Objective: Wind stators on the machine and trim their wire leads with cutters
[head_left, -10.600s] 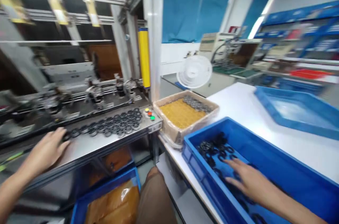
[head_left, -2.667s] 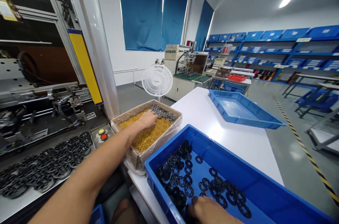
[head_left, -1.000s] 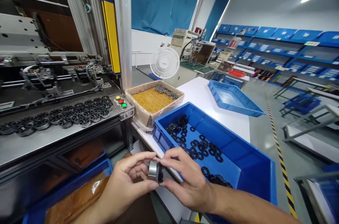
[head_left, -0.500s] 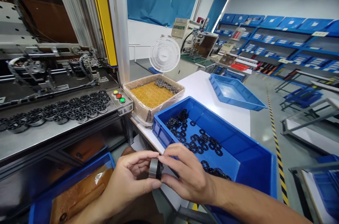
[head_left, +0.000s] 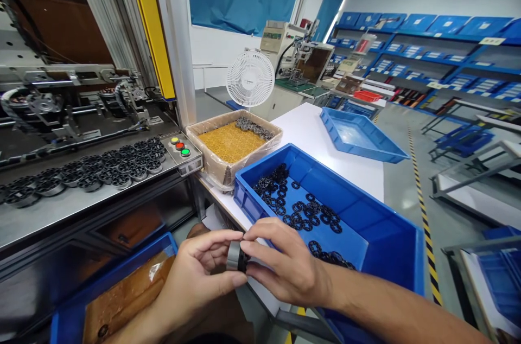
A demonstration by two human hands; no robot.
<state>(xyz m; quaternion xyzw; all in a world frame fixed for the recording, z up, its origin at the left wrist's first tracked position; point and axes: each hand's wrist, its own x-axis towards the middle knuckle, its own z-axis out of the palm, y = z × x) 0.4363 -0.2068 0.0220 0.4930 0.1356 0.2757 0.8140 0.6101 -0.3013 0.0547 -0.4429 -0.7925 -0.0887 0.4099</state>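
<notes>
Between my two hands is a short grey metal ring [head_left: 233,256] with a black plastic ring [head_left: 243,260] against its right side. My left hand [head_left: 203,265] grips the metal ring from the left, thumb below and fingers above. From the right, my right hand [head_left: 285,262] closes its fingers on the black ring, hiding part of it. Just beyond my hands, loose black rings [head_left: 313,214] lie scattered in a deep blue bin [head_left: 391,227]. Similar assembled rings [head_left: 122,165] stand in rows on the metal bench at left.
A plastic-lined carton [head_left: 228,176] with a yellow honeycomb layer and grey rings stands behind the bin. A button box [head_left: 189,162] sits at the bench corner. A white fan [head_left: 250,78], a light blue tray [head_left: 358,138] and a low blue crate [head_left: 61,322] surround the place.
Both hands stay closed around the two rings, and the black ring looks slightly more covered by my right fingers. The camera view has shifted a little.
</notes>
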